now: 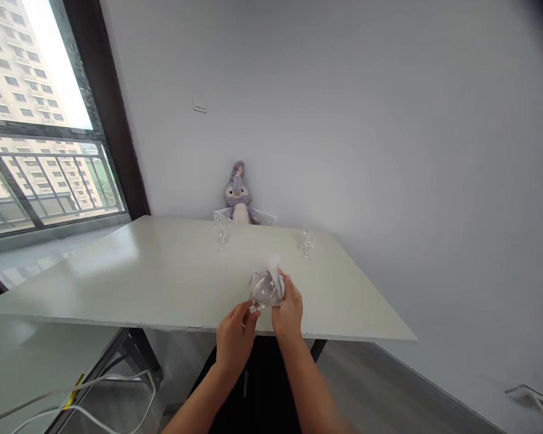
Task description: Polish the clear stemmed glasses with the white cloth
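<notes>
A clear glass (265, 290) is held tilted over the near edge of the white table, between my two hands. My left hand (238, 328) pinches its stem end at the lower left. On the right, my right hand (288, 306) grips a white cloth (275, 274) pressed against the bowl of the glass. Part of the cloth sticks up above the fingers. Farther back on the table stand clear stemmed glasses, at the left (222, 234) and at the right (306, 242).
A plush toy (238, 196) sits in a white basket (266, 219) at the table's back edge, against the wall. The white table (163, 271) ends just before my body. White cables (90, 411) loop at the lower left. A window is at the left.
</notes>
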The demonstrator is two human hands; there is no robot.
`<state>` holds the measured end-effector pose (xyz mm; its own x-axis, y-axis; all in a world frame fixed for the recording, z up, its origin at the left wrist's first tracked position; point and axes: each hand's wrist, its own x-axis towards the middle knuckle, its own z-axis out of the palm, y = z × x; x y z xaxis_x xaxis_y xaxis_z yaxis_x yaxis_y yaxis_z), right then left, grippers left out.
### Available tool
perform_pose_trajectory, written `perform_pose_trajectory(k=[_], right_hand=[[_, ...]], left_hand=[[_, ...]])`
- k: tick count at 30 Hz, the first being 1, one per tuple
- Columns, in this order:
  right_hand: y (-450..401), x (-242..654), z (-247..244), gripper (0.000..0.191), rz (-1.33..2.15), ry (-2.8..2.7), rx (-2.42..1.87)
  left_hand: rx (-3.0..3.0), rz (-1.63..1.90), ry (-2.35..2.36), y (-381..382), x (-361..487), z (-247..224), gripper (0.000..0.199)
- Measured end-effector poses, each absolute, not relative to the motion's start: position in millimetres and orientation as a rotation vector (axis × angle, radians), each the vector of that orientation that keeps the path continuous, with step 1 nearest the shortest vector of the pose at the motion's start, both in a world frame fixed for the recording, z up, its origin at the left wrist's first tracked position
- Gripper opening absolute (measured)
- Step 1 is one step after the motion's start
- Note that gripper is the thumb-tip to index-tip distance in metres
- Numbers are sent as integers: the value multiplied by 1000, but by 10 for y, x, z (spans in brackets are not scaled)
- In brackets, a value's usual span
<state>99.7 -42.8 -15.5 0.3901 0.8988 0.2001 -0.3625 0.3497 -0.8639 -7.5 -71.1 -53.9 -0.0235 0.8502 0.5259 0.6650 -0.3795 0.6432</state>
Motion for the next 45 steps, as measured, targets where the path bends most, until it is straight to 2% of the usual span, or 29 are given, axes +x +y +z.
perform_pose_trajectory(k=[7,10,17,19,21,23,28,32,40,45], right_hand=[[-691,694,-302,34,1167,-897,-714],[-668,678,-318,31,1212,-912,-740],[-511,869,-430,29,957,-905,-965],[-493,921,-458,27,838,-1044,-1058],[-481,946,-471,24,736,-1293,-1116],[-459,941,-475,22,622,-1581,-1162],[-357,867,-531,23,-12,-2008,-1481],[-327,874,-621,27,-418,-2161,-1258],[-105,1115,-574,42,-475,-2287,-881],[-86,1014,-519,51,-202,-2105,-898]], left_hand=[[1996,1459,1699,-645,-25,-480,21],[2100,1548,1644,-651,9,-459,25],[2165,1482,1571,-807,-18,-329,30],[1956,1485,1488,-737,-91,-256,41],[1651,1457,1350,-604,-165,-186,63],[1343,1403,1156,-451,-219,-141,71],[867,1443,959,-179,-250,-175,59],[711,1566,940,-66,-274,-203,56],[602,1837,843,138,-327,-99,54],[504,1873,775,155,-288,-105,37]])
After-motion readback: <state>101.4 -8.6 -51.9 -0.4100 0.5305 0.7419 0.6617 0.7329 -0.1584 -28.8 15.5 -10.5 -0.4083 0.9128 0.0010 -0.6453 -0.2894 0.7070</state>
